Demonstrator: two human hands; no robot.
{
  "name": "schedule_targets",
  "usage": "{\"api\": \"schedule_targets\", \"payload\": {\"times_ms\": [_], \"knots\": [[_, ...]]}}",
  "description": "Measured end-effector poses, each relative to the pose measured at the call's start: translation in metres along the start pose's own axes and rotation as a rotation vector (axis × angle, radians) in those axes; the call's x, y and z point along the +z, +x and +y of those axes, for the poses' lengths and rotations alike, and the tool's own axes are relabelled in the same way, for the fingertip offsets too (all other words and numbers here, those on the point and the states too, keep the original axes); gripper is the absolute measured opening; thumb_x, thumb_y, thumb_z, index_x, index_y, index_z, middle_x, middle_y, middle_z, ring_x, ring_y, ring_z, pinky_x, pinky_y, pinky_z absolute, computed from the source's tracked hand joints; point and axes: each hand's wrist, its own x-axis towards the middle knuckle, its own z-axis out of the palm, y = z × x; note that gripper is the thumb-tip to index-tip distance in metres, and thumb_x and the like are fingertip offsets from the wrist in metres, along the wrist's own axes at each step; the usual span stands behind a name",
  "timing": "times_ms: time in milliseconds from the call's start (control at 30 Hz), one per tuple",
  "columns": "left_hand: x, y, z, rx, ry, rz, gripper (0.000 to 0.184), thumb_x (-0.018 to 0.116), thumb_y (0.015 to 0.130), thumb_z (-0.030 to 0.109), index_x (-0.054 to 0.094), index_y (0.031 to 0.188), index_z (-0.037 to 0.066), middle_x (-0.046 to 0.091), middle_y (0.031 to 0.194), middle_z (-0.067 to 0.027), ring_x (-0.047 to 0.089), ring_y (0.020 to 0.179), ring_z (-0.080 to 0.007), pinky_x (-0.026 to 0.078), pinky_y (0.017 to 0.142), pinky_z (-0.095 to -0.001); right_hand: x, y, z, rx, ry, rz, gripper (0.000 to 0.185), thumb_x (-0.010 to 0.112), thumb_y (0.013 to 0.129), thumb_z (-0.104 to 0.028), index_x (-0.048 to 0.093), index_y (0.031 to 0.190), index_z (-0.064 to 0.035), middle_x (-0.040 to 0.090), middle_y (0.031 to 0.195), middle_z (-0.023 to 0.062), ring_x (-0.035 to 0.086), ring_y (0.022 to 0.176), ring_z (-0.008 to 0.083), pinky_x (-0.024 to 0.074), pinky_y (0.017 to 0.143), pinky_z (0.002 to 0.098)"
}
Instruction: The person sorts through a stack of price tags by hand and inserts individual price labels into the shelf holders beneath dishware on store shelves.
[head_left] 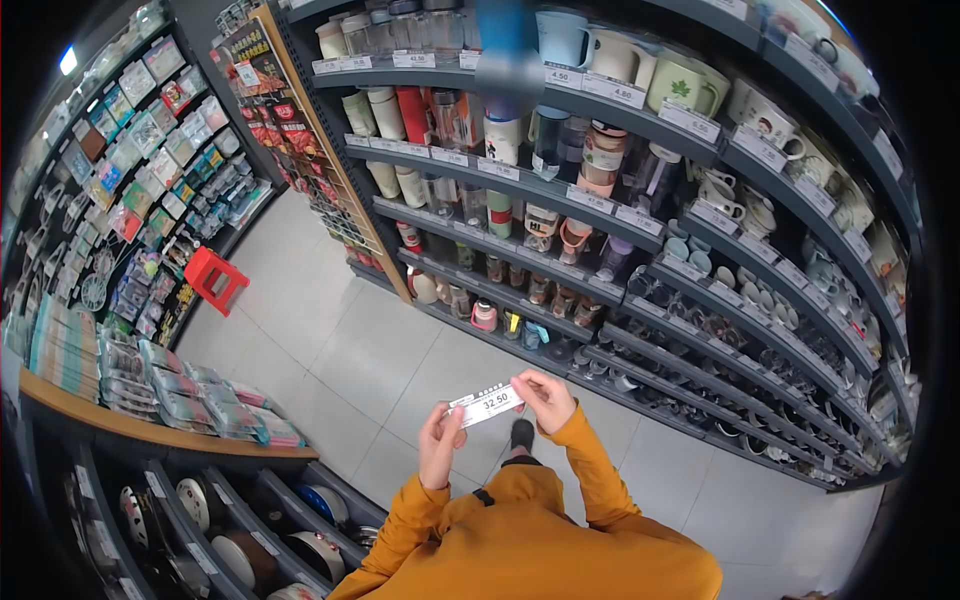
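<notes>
Across the top and right, drinkware shelves (545,185): dark, curving tiers of mugs (563,40) and bottles (603,160), edged with price tags (565,76); a blurred blue shape (508,45) at top centre hides some stock.
Floor tiles (370,340), centre: pale grey; a dropped slip might slide under the lowest shelf.
Mustard top (540,550), bottom centre: worn by the person, sleeves reaching toward mid-frame.
Hanging packets (130,180), upper left: crowded rows on a wall display.
Wood-edged counter (140,430), lower left: piled with plastic-wrapped packs (215,400); a careless elbow on turning could knock some off.
Red plastic stool (213,283), left: on the floor beside the hanging packets; walking there with eyes down could mean a trip.
Hands, low centre: left hand (438,447) fingers pinched on the left end of a price label, right hand (548,400) fingers pinched on its right end.
Price label (485,403), between the hands: white, printed 32.50, slightly tilted, above the floor. Uneven pulling could crease it; a loosened pinch could let it fall; covering fingers could cause a misreading.
</notes>
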Motion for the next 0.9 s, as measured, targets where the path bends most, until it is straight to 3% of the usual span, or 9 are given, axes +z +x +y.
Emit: {"api": "schedule_targets", "payload": {"times_ms": [100,167,267,400,433,500,600,767,900], "knots": [[0.006,0.044,0.017,0.011,0.044,-0.021,0.011,0.058,0.093,0.013,0.056,0.094,0.002,0.05,0.071,0.0041,0.036,0.057,-0.0027,0.026,0.05,-0.0192,-0.014,0.036,-0.012,-0.045,-0.042,0.001,0.016,0.059,0.093,-0.013,0.059,0.096,0.0027,0.064,0.085,0.0045,0.062,0.076,0.0095,0.0493,0.07,0.0232],[0.009,0.083,0.019,0.056,0.092,-0.085,0.012,0.059,0.093,0.013,0.057,0.093,0.001,0.05,0.071,0.0038,0.039,0.058,-0.003,0.029,0.051,-0.019,-0.034,0.062,-0.029,-0.102,-0.203,-0.02,0.026,0.065,0.087,-0.011,0.06,0.111,-0.0001,0.065,0.09,0.0052,0.063,0.078,0.0096,0.051,0.073,0.0243],[0.026,0.146,0.024,0.173,0.213,-0.149,0.013,0.062,0.091,0.013,0.059,0.093,0.0,0.054,0.073,0.0021,0.045,0.057,-0.0041,0.035,0.052,-0.0197,-0.07,0.104,-0.052,-0.174,-0.345,0.043,0.03,0.068,0.085,-0.011,0.062,0.113,-0.0058,0.067,0.088,0.0082,0.064,0.075,0.0107,0.0513,0.069,0.0245],[0.058,0.222,0.056,0.324,0.451,-0.26,0.015,0.064,0.089,0.012,0.062,0.097,0.0,0.059,0.074,-0.002,0.053,0.055,-0.0057,0.04,0.051,-0.022,-0.112,0.159,-0.079,-0.119,-0.555,0.123,0.018,0.065,0.086,-0.013,0.063,0.103,-0.0056,0.065,0.069,0.0057,0.061,0.051,0.0104,0.0437,0.046,0.0245],[0.066,0.241,0.062,0.342,0.515,-0.284,0.015,0.064,0.088,0.012,0.063,0.098,0.0,0.06,0.073,-0.0036,0.054,0.053,-0.007,0.04,0.05,-0.0229,-0.118,0.171,-0.091,-0.078,-0.663,0.153,0.017,0.064,0.087,-0.014,0.062,0.101,-0.0051,0.066,0.072,0.0065,0.06,0.049,0.0108,0.0427,0.044,0.0249],[0.081,0.281,0.077,0.376,0.64,-0.324,0.015,0.064,0.088,0.012,0.064,0.099,0.002,0.061,0.073,-0.0067,0.054,0.049,-0.0094,0.04,0.047,-0.0248,-0.134,0.196,-0.09,-0.179,-0.719,0.243,0.014,0.062,0.087,-0.013,0.062,0.098,-0.0056,0.066,0.074,0.0067,0.059,0.046,0.0119,0.0426,0.044,0.025],[0.11,0.334,0.105,0.623,0.789,-0.348,0.015,0.064,0.087,0.013,0.065,0.099,0.004,0.059,0.063,-0.0099,0.055,0.045,-0.0125,0.04,0.044,-0.0257,-0.151,0.23,-0.097,-0.224,-0.762,0.414,0.01,0.061,0.088,-0.012,0.061,0.096,-0.0056,0.064,0.072,0.0065,0.059,0.046,0.0131,0.0422,0.043,0.0268],[0.14,0.418,0.115,0.627,0.873,-0.503,0.012,0.056,0.092,0.018,0.061,0.098,0.01,0.059,0.06,-0.0108,0.062,0.05,-0.0203,0.045,0.051,-0.0322,-0.174,0.279,-0.093,-0.323,-0.905,0.63,0.008,0.058,0.091,-0.016,0.061,0.095,-0.0095,0.059,0.064,0.0087,0.059,0.046,0.0177,0.0441,0.045,0.0301],[0.146,0.461,0.112,0.567,0.895,-0.624,0.013,0.053,0.093,0.019,0.058,0.1,0.01,0.065,0.069,-0.0101,0.063,0.05,-0.0204,0.046,0.052,-0.032,-0.186,0.303,-0.082,-0.131,-1.01,0.651,0.009,0.055,0.093,-0.017,0.058,0.098,-0.0114,0.064,0.07,0.0075,0.06,0.046,0.0182,0.0455,0.046,0.0306]]}}
